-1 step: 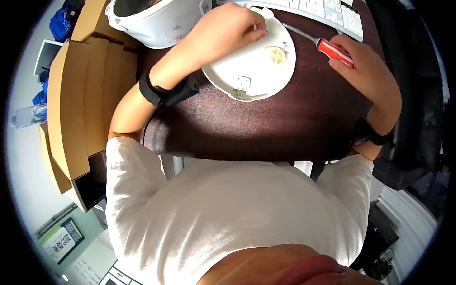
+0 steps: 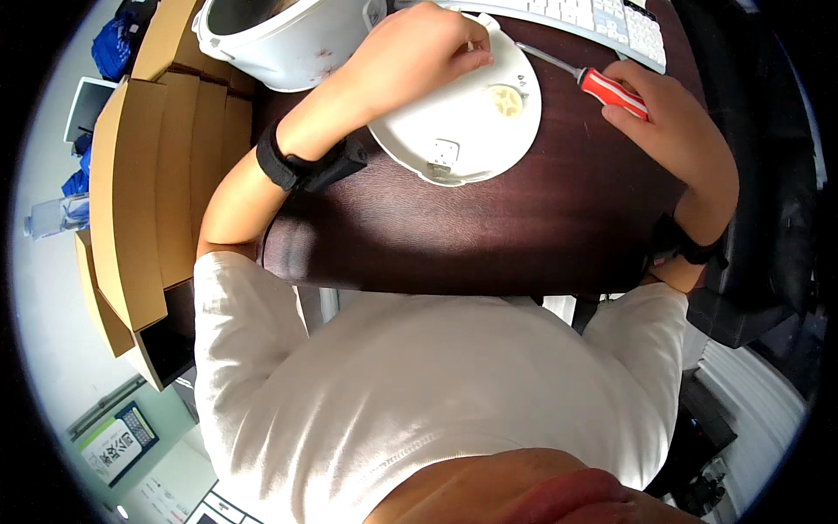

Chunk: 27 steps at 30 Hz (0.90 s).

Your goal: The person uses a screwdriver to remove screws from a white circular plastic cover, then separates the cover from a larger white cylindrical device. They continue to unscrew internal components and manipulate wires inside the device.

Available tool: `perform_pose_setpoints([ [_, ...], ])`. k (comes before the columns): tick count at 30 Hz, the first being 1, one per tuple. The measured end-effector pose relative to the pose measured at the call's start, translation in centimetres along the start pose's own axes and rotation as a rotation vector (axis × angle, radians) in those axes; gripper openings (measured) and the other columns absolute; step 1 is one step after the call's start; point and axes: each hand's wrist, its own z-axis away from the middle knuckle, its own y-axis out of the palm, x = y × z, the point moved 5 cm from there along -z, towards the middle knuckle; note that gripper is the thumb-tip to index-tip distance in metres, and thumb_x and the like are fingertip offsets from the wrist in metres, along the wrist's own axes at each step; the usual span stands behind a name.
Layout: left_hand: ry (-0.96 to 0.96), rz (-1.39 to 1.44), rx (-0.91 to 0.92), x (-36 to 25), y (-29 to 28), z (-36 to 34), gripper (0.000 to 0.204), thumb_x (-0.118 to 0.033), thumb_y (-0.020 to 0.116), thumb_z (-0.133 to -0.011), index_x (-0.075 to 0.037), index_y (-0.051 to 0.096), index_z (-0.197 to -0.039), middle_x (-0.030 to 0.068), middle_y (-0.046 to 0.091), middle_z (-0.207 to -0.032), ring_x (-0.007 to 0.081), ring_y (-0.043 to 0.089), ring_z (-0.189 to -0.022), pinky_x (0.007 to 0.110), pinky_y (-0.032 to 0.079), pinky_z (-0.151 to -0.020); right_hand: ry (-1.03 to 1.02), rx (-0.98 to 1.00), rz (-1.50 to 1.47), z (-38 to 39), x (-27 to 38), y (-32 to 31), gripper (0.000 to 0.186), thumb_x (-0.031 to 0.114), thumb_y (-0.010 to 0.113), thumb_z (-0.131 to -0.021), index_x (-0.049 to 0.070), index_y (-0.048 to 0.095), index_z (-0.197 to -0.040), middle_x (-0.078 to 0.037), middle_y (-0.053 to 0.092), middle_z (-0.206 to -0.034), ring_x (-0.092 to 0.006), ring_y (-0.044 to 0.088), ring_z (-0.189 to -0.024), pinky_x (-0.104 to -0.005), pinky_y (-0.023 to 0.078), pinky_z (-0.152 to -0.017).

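Observation:
My left hand (image 2: 436, 54) is over the upper part of a round white plastic plate (image 2: 410, 131), fingers curled at its edge; what they grip, if anything, is hidden. The plate carries a cream round fitting (image 2: 507, 102) and a small white rectangular piece (image 2: 445, 153) near its near edge. My right hand (image 2: 650, 105) holds a red-handled screwdriver (image 2: 611, 94), its metal shaft pointing up-left toward the plate's upper right edge. Black straps with small units sit on both wrists.
A white appliance body (image 2: 288, 57) stands at the desk's back left, a white keyboard (image 2: 620, 31) at the back. The dark desk (image 2: 410, 236) has cardboard boxes (image 2: 127, 201) along its left and a black padded object (image 2: 768, 218) along its right.

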Motion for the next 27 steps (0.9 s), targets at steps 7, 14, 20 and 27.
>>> perform_pose_setpoints([
  [7,-0.209,0.104,-0.036,0.0,-0.7,-1.1,0.021,-0.022,0.069,-0.095,-0.004,0.075,-0.103,0.0094,0.072,-0.080,0.0154,0.067,-0.067,0.029,0.051,-0.060,0.029,-0.069,0.037,0.2,-0.7,-0.4,0.030,0.024,0.070,-0.089,0.004,0.065,-0.111,-0.019,0.071,-0.090,-0.0331,0.070,-0.082,-0.0393,0.053,-0.073],
  [14,-0.362,0.626,-0.252,1.8,-3.0,4.3,0.025,-0.022,0.066,-0.100,-0.003,0.074,-0.114,0.0029,0.072,-0.082,0.0050,0.059,-0.062,0.018,0.041,-0.052,-0.255,-0.105,-0.264,1.1,2.7,-1.4,0.029,0.017,0.071,-0.088,0.003,0.065,-0.113,-0.018,0.071,-0.094,-0.0304,0.070,-0.083,-0.0369,0.053,-0.074],
  [20,-0.277,0.759,-0.254,-2.0,-3.7,6.5,0.024,-0.017,0.067,-0.098,-0.001,0.074,-0.115,0.0076,0.074,-0.093,0.0069,0.061,-0.066,0.019,0.044,-0.054,-0.353,-0.145,-0.334,2.1,6.0,-1.7,0.031,0.012,0.071,-0.087,0.003,0.062,-0.115,-0.019,0.069,-0.098,-0.0346,0.069,-0.087,-0.0390,0.053,-0.076],
  [27,-0.209,0.834,-0.198,-3.3,-4.3,7.7,0.021,-0.011,0.069,-0.095,0.003,0.075,-0.110,0.0132,0.074,-0.092,0.0101,0.062,-0.065,0.022,0.048,-0.055,-0.406,-0.087,-0.254,3.3,7.0,-2.1,0.040,0.009,0.074,-0.084,-0.001,0.060,-0.120,-0.019,0.069,-0.106,-0.0301,0.069,-0.093,-0.0347,0.054,-0.081],
])
